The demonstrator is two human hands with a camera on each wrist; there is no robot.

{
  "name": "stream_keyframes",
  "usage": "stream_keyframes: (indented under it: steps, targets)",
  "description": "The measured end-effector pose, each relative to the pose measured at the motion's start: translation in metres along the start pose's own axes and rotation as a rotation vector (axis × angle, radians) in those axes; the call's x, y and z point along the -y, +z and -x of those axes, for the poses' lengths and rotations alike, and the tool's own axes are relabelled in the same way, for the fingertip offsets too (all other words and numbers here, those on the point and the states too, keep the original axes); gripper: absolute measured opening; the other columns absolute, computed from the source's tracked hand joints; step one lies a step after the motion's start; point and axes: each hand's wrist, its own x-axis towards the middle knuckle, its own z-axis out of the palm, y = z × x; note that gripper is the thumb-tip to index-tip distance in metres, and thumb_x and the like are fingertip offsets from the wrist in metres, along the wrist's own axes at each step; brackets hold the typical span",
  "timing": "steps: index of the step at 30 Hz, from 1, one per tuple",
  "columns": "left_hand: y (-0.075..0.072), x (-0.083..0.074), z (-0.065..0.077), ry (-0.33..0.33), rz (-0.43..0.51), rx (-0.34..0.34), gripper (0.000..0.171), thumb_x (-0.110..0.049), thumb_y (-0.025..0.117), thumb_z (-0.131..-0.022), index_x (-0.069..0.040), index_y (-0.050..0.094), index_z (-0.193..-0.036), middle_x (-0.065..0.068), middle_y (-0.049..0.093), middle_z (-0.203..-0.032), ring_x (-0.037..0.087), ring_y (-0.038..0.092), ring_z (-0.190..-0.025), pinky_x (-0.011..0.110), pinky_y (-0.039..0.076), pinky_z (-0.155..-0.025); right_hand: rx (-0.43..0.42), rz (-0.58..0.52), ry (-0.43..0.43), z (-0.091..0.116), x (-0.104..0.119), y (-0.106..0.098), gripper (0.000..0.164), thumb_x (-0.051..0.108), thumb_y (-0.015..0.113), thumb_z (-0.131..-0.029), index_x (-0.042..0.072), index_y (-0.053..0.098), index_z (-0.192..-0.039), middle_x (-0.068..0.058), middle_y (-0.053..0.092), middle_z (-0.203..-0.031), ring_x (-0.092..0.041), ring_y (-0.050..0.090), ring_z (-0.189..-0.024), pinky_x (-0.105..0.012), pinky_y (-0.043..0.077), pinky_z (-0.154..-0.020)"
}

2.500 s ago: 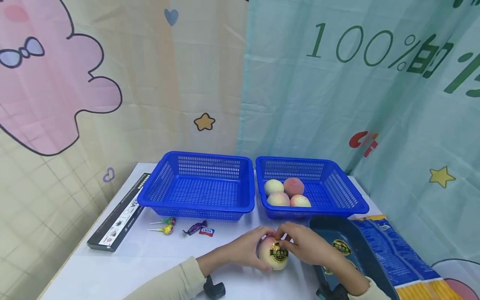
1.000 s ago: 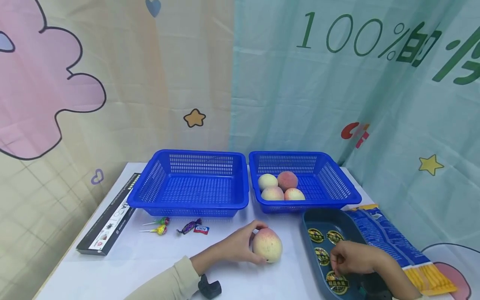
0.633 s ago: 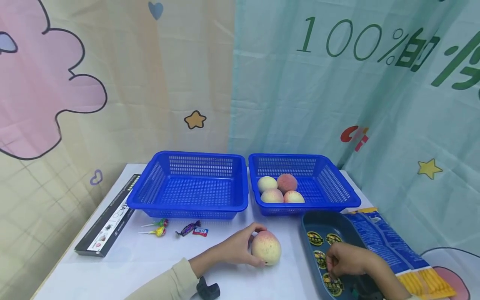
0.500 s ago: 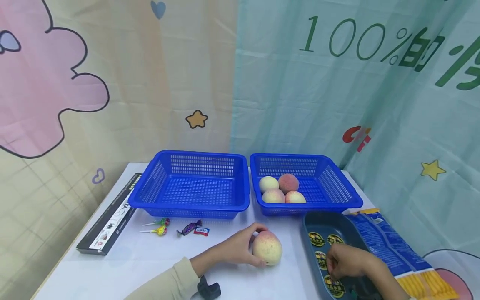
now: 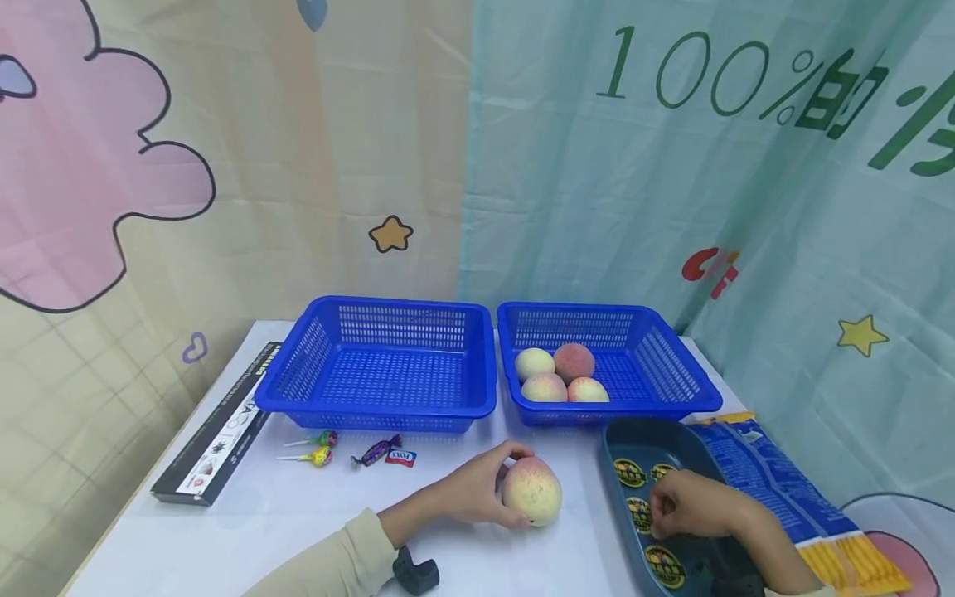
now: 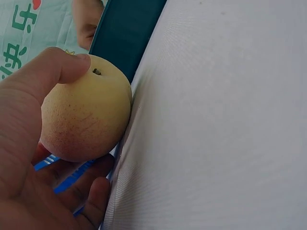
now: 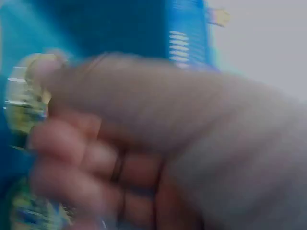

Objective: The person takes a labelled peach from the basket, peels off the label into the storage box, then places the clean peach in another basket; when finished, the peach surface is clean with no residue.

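My left hand [image 5: 477, 495] holds a pale yellow and pink peach [image 5: 531, 492] on the white table, thumb on the near side and fingers behind. In the left wrist view the thumb lies beside the peach's [image 6: 88, 112] stem dimple; no sticker shows on it. Over a dark teal tray [image 5: 622, 543] on the right is my right hand [image 5: 697, 503], fingers curled. Several black-and-gold round stickers [image 5: 664, 566] lie in this tray. The hand's fingertips are beside the middle one. In the blurred right wrist view, the thumb overlaps the edge of a sticker [image 7: 24, 98]; nothing clearly shows between the fingers.
Two blue plastic baskets stand behind: the left one [image 5: 376, 410] bare inside, the right one [image 5: 649, 406] with several peaches [image 5: 574, 363]. Lollipops [image 5: 319, 456], wrapped candies [image 5: 376, 452] and a long black box [image 5: 216, 431] lie left. A blue and yellow packet [image 5: 791, 489] lies beyond the tray.
The right hand has left the peach for the tray, then shifted slightly away from the nearest sticker. The sticker seen on the peach is gone from its visible side. The left hand keeps its hold.
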Motion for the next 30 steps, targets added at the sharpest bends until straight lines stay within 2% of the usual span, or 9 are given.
stream_keyframes:
  steps: [1,3,7,10,14,18,23,26,30]
  targets:
    - [0.0,0.001,0.001,-0.004,-0.004,-0.004,0.082,-0.029,0.09,-0.074,-0.019,0.046,-0.141,-0.008,0.051,-0.137,0.005,0.059,-0.105,0.025,0.051,-0.085,-0.025,-0.024,-0.019,0.001,0.002,-0.006,0.005,0.01,0.071,-0.094,0.007,0.068,-0.09,0.007,0.063,-0.076,-0.006,0.055,-0.062,-0.023,0.046,-0.051]
    - [-0.001,0.001,0.002,-0.007,-0.014,-0.018,0.081,-0.029,0.091,-0.072,-0.021,0.047,-0.14,-0.009,0.052,-0.135,0.005,0.059,-0.103,0.024,0.051,-0.083,-0.128,-0.032,-0.068,0.003,0.007,-0.021,0.011,0.012,0.065,-0.1,0.004,0.065,-0.107,0.0,0.066,-0.09,-0.01,0.061,-0.074,-0.026,0.052,-0.06]
    - [-0.008,-0.009,0.002,0.024,0.008,-0.066,0.082,-0.027,0.092,-0.072,-0.022,0.047,-0.139,-0.009,0.052,-0.133,0.01,0.058,-0.106,0.025,0.054,-0.083,-0.497,0.085,-0.089,0.006,0.006,-0.057,0.037,0.015,0.066,-0.1,0.0,0.055,-0.132,-0.016,0.063,-0.117,-0.024,0.062,-0.103,-0.027,0.056,-0.077]
    - [-0.02,-0.029,-0.007,0.101,0.031,-0.112,0.083,-0.024,0.091,-0.074,-0.021,0.044,-0.142,-0.007,0.052,-0.135,0.013,0.058,-0.109,0.028,0.056,-0.086,-0.652,0.122,-0.021,0.003,-0.011,-0.081,0.062,0.019,0.069,-0.099,0.0,0.039,-0.149,-0.029,0.046,-0.143,-0.044,0.047,-0.124,-0.05,0.052,-0.095]
    - [-0.04,-0.067,-0.043,0.211,0.054,-0.173,0.084,-0.018,0.09,-0.075,-0.017,0.042,-0.144,-0.002,0.052,-0.136,0.014,0.058,-0.111,0.029,0.057,-0.086,-0.601,0.057,0.119,-0.005,-0.043,-0.106,0.086,0.03,0.068,-0.099,0.003,0.014,-0.16,-0.04,0.016,-0.155,-0.065,0.027,-0.13,-0.082,0.033,-0.091]
    - [-0.056,-0.094,-0.103,0.198,0.049,-0.219,0.082,-0.019,0.09,-0.076,-0.016,0.043,-0.143,0.0,0.054,-0.13,0.012,0.059,-0.105,0.026,0.058,-0.079,-0.543,0.054,0.182,-0.008,-0.068,-0.115,0.086,0.035,0.064,-0.1,0.001,0.012,-0.16,-0.044,0.015,-0.153,-0.069,0.023,-0.131,-0.084,0.031,-0.091]
    - [-0.055,-0.096,-0.169,0.063,-0.042,-0.254,0.084,-0.029,0.091,-0.075,-0.016,0.045,-0.143,-0.001,0.056,-0.127,0.01,0.059,-0.1,0.023,0.056,-0.075,-0.539,0.063,0.194,0.0,-0.088,-0.109,0.08,0.036,0.061,-0.102,0.0,0.017,-0.159,-0.041,0.019,-0.154,-0.067,0.03,-0.129,-0.081,0.038,-0.088]
    - [-0.044,-0.091,-0.193,-0.004,-0.136,-0.259,0.086,-0.034,0.091,-0.073,-0.016,0.046,-0.143,-0.003,0.058,-0.126,0.009,0.059,-0.1,0.022,0.053,-0.077,-0.557,0.017,0.173,0.005,-0.097,-0.101,0.076,0.032,0.059,-0.104,-0.001,0.018,-0.159,-0.039,0.019,-0.156,-0.065,0.036,-0.127,-0.077,0.043,-0.087]
    - [-0.028,-0.085,-0.214,-0.053,-0.273,-0.255,0.085,-0.038,0.092,-0.071,-0.017,0.048,-0.14,-0.005,0.059,-0.123,0.007,0.058,-0.102,0.022,0.051,-0.081,-0.582,-0.027,0.145,0.008,-0.104,-0.094,0.071,0.028,0.056,-0.106,-0.004,0.019,-0.158,-0.039,0.024,-0.154,-0.058,0.046,-0.122,-0.065,0.051,-0.087]
